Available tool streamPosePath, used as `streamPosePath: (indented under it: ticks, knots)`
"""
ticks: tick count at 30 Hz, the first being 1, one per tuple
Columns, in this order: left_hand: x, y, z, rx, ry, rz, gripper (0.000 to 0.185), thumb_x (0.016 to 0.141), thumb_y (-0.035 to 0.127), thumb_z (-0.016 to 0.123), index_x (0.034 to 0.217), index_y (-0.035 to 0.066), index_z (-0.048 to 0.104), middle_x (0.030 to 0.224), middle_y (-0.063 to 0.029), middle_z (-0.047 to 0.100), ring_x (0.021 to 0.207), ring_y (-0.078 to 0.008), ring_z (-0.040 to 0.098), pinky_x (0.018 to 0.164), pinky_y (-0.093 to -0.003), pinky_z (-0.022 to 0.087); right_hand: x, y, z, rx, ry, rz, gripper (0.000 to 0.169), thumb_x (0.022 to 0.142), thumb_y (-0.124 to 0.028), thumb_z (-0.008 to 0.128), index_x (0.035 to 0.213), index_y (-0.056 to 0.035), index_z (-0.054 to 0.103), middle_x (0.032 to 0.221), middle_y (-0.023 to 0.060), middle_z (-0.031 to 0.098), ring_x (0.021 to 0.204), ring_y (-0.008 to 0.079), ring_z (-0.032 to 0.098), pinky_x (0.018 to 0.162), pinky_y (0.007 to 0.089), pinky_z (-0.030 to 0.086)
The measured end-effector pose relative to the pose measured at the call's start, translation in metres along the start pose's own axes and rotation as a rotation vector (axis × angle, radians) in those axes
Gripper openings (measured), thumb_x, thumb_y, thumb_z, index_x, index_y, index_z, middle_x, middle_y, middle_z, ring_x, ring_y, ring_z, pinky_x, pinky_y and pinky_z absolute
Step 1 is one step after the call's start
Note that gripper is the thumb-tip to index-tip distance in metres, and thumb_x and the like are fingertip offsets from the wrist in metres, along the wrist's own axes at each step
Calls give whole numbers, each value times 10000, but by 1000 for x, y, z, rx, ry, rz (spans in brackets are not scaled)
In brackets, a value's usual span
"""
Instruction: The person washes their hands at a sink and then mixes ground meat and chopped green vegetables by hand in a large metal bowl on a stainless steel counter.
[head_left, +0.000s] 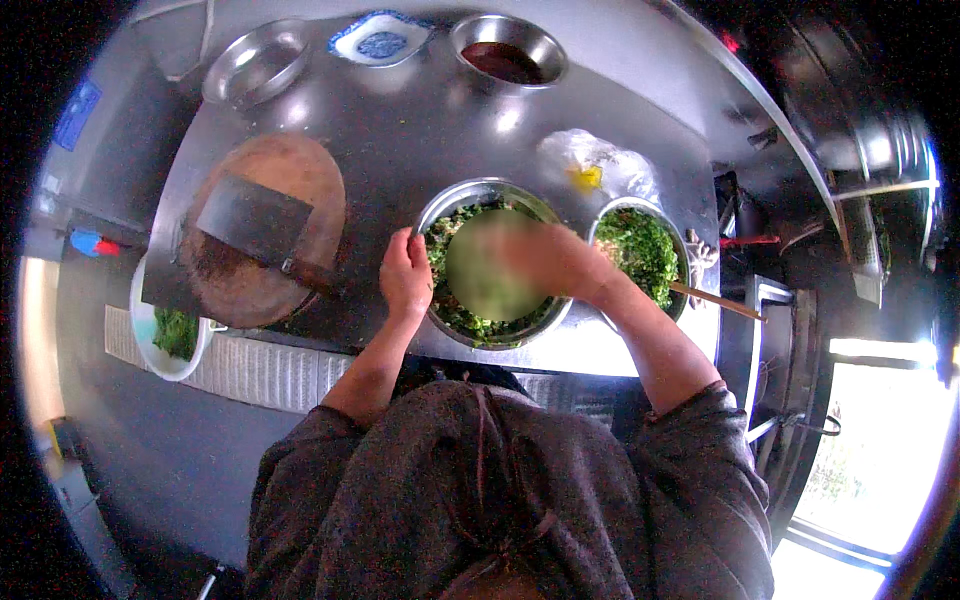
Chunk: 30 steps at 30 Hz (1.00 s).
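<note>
Chopped greens fill a steel bowl (493, 341) in front of me. Its left rim is gripped by my left hand (406, 277), thumb and fingers around the edge. My right hand (559, 259) reaches over the right side of the same bowl; its fingers lie in a blurred patch above the greens, so what they hold cannot be seen. Just right of it, a second steel bowl (684, 262) carries chopped greens (637, 247) with some paler filling, and a wooden stick (720, 301) slants out over its right rim.
On the left, a cleaver (255, 217) lies on a round wooden chopping board (315, 172). A white basin (142, 337) with greens stands near the left edge. Farther back are a steel bowl (259, 64), a blue-and-white dish (381, 43), a bowl of dark liquid (551, 49) and a plastic bag (622, 165).
</note>
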<state>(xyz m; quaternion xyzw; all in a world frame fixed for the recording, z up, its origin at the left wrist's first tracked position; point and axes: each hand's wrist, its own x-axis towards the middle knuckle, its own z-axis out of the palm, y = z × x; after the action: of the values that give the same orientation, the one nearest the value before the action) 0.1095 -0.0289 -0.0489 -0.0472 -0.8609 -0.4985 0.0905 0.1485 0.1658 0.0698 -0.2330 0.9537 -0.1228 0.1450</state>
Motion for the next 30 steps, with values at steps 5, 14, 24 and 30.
streamPosePath:
  ticks: [5,14,24,30]
  knots:
    - [-1,-6,17,-86,-33,7,270,919,252,526,1066,30,565,893,-164,630,801,-338,618,699,-415,477,-25,28,27,248,125,259,256,868,-293,524,877,-58,624,755,139,657,707,299,639,648,404,491]
    - [-3,-3,8,-64,-57,-59,273,929,241,519,1084,21,567,920,-151,643,794,-269,620,715,-367,474,-133,75,-63,-16,116,440,203,855,-185,533,926,-39,655,794,122,648,727,251,632,681,357,488]
    - [0,-11,9,-17,-46,-28,302,909,222,553,1142,31,544,941,-140,636,855,-269,605,772,-378,466,-164,119,58,-667,79,312,463,860,-226,500,1251,15,450,1294,198,469,1152,401,492,930,458,461]
    - [5,112,16,120,-145,535,241,826,170,621,1046,79,583,962,-103,582,897,-306,544,788,-408,426,-166,96,68,-392,196,406,365,866,-214,502,1162,0,517,1209,239,519,1080,414,536,900,452,481]
